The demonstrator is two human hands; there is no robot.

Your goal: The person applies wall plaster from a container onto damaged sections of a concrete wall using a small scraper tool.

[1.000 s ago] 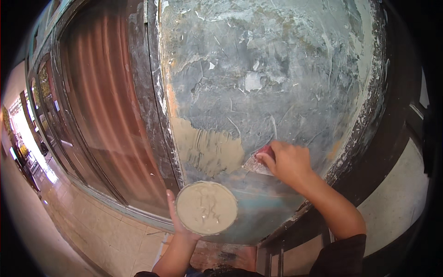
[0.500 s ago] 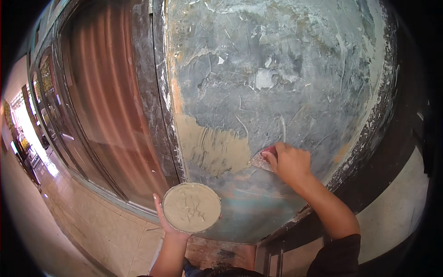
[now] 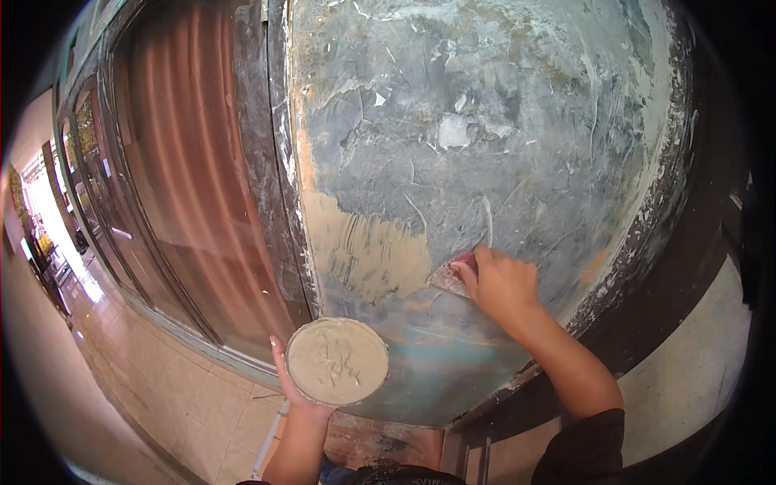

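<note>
Two hands loaded, from what I see. Left hand wraps under round, shallow tub of beige paste, probably kept level against spills, at right hand's 8 o'clock. Right clamps red-handled, paste-crusted flat scraper, angled at mottled grey wall; thin beige smear at its 9-10.

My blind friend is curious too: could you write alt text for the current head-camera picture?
A person's right hand holds a scraper at the right edge of a beige patch on a mottled grey wall, while the left hand holds a round tub of beige paste. A reddish-brown curtain hangs to the left.
</note>
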